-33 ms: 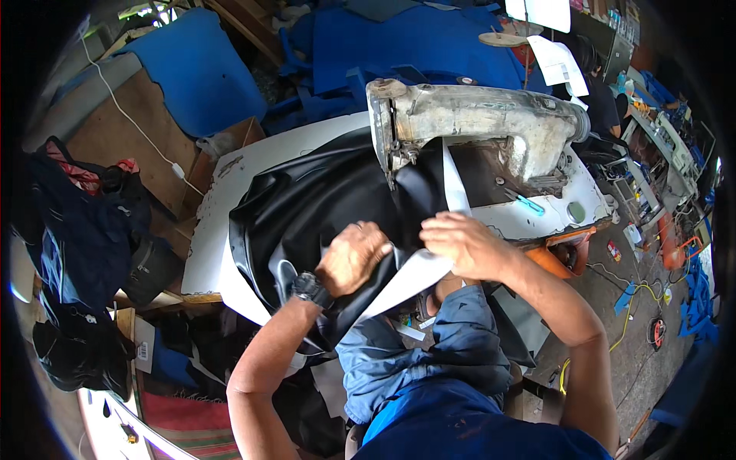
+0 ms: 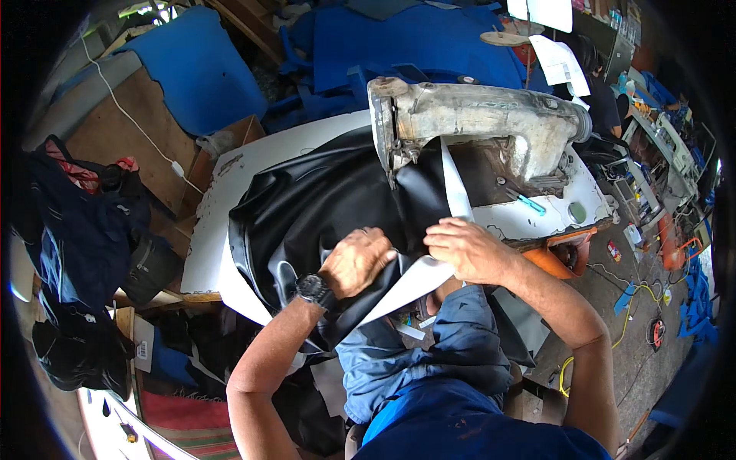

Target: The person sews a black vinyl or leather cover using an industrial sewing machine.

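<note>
Head view: left hand (image 2: 359,262) on black sheet (image 2: 314,203), grip unclear; right hand (image 2: 469,249) grasps it, sewing machine (image 2: 479,113) at its twelve o'clock

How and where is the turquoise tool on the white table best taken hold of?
Likely by the handle, coming from the near right: the slim tool lies slanted, its handle toward the near right and other end toward the sewing machine.

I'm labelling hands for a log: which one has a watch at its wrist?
The left hand, on the black material: a dark watch circles its wrist. The right hand, by the white edge, has a bare wrist.
</note>
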Tool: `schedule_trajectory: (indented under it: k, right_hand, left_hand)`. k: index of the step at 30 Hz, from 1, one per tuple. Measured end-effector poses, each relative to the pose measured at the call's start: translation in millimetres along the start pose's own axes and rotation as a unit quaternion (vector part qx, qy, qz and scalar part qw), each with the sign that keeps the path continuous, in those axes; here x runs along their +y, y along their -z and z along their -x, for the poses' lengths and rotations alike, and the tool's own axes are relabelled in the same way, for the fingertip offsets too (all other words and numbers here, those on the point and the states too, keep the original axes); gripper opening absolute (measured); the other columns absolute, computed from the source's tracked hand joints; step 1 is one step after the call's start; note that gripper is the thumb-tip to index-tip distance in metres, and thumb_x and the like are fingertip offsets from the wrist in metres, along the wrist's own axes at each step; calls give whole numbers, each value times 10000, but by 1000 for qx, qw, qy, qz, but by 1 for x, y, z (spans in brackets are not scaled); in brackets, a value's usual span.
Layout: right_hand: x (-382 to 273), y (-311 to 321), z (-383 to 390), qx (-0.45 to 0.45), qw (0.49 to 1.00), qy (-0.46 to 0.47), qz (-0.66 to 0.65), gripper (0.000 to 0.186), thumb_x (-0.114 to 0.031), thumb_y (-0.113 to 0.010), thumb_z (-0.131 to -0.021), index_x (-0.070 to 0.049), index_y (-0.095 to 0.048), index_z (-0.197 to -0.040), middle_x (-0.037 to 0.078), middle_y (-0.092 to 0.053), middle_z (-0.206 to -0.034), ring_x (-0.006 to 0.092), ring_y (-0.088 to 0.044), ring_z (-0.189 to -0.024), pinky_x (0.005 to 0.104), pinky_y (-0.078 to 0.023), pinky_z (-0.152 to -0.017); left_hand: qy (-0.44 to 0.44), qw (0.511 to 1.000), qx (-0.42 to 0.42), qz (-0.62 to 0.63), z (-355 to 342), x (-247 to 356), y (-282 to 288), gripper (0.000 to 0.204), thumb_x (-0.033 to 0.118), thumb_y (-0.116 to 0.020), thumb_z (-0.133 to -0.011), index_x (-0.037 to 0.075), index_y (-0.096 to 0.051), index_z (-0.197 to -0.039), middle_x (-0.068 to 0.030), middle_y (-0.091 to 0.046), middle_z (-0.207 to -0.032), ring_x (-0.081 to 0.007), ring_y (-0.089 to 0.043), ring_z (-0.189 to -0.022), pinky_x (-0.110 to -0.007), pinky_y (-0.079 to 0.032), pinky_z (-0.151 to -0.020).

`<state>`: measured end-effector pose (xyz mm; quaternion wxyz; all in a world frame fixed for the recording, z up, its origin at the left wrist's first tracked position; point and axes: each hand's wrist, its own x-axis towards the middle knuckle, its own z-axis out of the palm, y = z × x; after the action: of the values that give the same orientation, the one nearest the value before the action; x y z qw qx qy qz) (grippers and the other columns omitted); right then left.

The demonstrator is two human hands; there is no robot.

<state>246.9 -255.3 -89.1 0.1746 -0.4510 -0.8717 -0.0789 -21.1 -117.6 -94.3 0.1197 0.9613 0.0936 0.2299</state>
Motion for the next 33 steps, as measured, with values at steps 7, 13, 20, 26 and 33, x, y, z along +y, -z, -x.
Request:
schedule_trajectory:
  k: [7,13,20,26,33]
  right_hand:
    - [15,45,0,-2,1000,-4,24,192,-100,-692,-836,-11,-745,-997,100,-746,-1172,269,-667,-1190,426,-500,-1092]
    - [17,33,1,-28,999,-24,12,143,-81,-673,-816,-23,-708,-943,91,-704,-1037,284,-682,-1068,424,-513,-1038]
    - [1,13,-2,17,995,-85,-41,389,-85,-727,-790,-31,-727,-1175,131,-660,-1404,324,-646,-1202,466,-502,-1060]
    - [-1,38,-8,-13,999,-3,-32,229,-78,-710,-808,-14,-735,-1027,124,-736,-1248,299,-617,-1293,464,-454,-1151]
    - [-3,22,25,-33,999,-24,3,317,-163,-778,-779,-45,-730,-1069,109,-719,-1274,283,-623,-1310,488,-415,-1205]
  left_hand:
    - [103,987,-118,22,-9,4,22,455,453,-722,-1016,80,-715,-1277,-205,-747,-830,-363,-758,-790,-464,-593,-731]
    - [-8,998,-54,-21,-14,11,46,204,137,-793,-881,-17,-749,-1008,-150,-731,-1183,-335,-694,-1146,-473,-526,-1005]
    - [33,998,55,-2,-16,35,-2,381,-67,-624,-700,6,-673,-1070,-168,-721,-1029,-404,-690,-1014,-493,-541,-950]
    - [9,998,20,58,-22,21,6,366,-12,-652,-739,0,-632,-1105,-193,-664,-990,-434,-650,-970,-515,-532,-893]
    - [3,999,-41,29,-21,27,-4,676,114,-792,-761,-1,-586,-1394,-227,-687,-1150,-426,-650,-1129,-503,-491,-1056]
